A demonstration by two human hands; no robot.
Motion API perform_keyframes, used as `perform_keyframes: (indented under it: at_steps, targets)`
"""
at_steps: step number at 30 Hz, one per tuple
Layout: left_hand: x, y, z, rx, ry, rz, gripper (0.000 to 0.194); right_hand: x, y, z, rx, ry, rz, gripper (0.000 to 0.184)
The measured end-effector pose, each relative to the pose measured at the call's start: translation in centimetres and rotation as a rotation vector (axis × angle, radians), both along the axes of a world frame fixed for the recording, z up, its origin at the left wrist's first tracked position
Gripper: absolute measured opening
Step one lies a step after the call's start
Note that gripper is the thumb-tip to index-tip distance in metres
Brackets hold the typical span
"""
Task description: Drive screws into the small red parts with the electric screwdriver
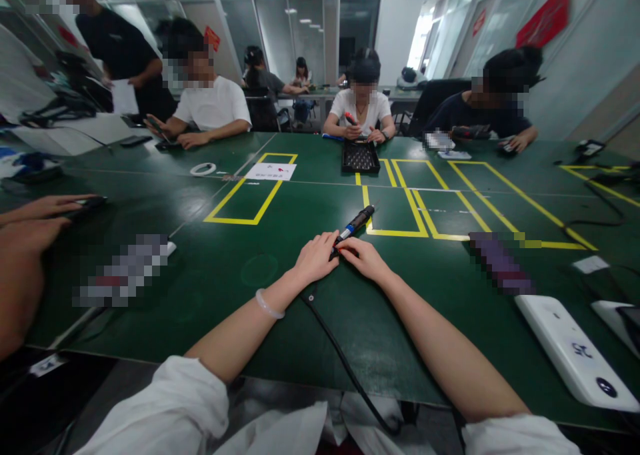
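An electric screwdriver [356, 224] with a black nose, a blue ring and a silver-grey section lies slantwise on the green table, its thin bit pointing away from me and to the right. My left hand [317, 257] is closed over its rear end, covering most of that part. From the other side, my right hand [363, 256] pinches near the same rear end, where a small red spot shows at the fingertips. A black cable [336, 348] runs from below my hands to the table's front edge. A pale bangle [269, 304] circles my left wrist.
Yellow tape outlines [397, 233] mark the table ahead. A white power bank [575, 351] and a phone [501, 263] lie at right, another phone [127, 268] at left. A co-worker opposite holds a red-tipped tool over a black tray [361, 158]. Another person's hands [45, 211] enter from the left.
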State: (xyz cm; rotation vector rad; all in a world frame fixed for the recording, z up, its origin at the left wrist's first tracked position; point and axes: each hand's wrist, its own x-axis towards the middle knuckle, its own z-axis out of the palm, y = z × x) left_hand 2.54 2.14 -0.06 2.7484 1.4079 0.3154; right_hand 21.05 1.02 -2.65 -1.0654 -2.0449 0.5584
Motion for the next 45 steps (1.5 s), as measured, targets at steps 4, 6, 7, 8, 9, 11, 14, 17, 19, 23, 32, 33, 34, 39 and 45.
perform_keyframes:
  at_steps: [4, 6, 7, 8, 9, 11, 14, 17, 19, 23, 32, 33, 34, 39, 45]
  targets:
    - [0.0, 0.0, 0.2, -0.011, 0.000, -0.026, 0.070, -0.1, -0.2, -0.1, -0.047, -0.034, -0.077, 0.017]
    - [0.0, -0.1, 0.2, -0.011, 0.005, -0.038, 0.075, -0.2, -0.2, -0.1, -0.052, -0.051, -0.117, 0.014]
    - [0.1, -0.1, 0.3, -0.010, 0.006, -0.043, 0.077, -0.2, -0.2, -0.2, -0.049, -0.055, -0.127, 0.013]
    - [0.1, -0.1, 0.3, -0.008, 0.007, -0.046, 0.077, -0.2, -0.1, -0.3, -0.046, -0.055, -0.134, 0.012]
    - [0.2, -0.2, 0.3, -0.004, 0.007, -0.049, 0.075, -0.2, -0.1, -0.3, -0.043, -0.052, -0.139, 0.011]
    - [0.3, -0.3, 0.4, 0.005, 0.007, -0.052, 0.067, -0.1, 0.1, -0.4, -0.043, -0.041, -0.142, 0.011]
    - [0.5, -0.5, 0.4, 0.019, 0.020, -0.033, 0.059, 0.0, 0.3, -0.4, -0.053, -0.030, -0.139, 0.012]
    - [0.8, -0.7, 0.3, 0.037, 0.042, -0.001, 0.057, 0.1, 0.3, -0.4, -0.065, -0.020, -0.137, 0.012]
    - [1.0, -0.8, 0.2, 0.055, 0.052, 0.016, 0.056, 0.1, 0.3, -0.5, -0.063, -0.010, -0.138, 0.011]
    - [1.8, -1.1, -0.1, 0.099, 0.057, 0.067, 0.054, 0.1, 0.4, -0.6, -0.058, 0.005, -0.154, 0.010]
    - [0.4, -0.7, 0.3, 0.108, 0.092, 0.077, 0.057, -0.3, -0.1, -0.5, -0.002, -0.188, -0.202, 0.008]
    - [-0.2, -0.5, 0.4, 0.108, 0.103, 0.083, 0.057, -0.4, -0.2, -0.4, 0.012, -0.220, -0.185, 0.007]
    - [-0.9, -0.2, 0.5, 0.109, 0.113, 0.092, 0.058, -0.5, -0.2, -0.4, 0.022, -0.246, -0.171, 0.005]
    - [-5.0, 1.5, 0.6, 0.090, 0.158, 0.189, 0.059, -0.4, -0.1, -0.5, -0.011, -0.273, -0.144, 0.005]
    - [-11.6, 4.7, 0.5, 0.048, 0.191, 0.330, 0.061, -0.3, 0.0, -0.6, -0.076, -0.222, -0.161, 0.008]
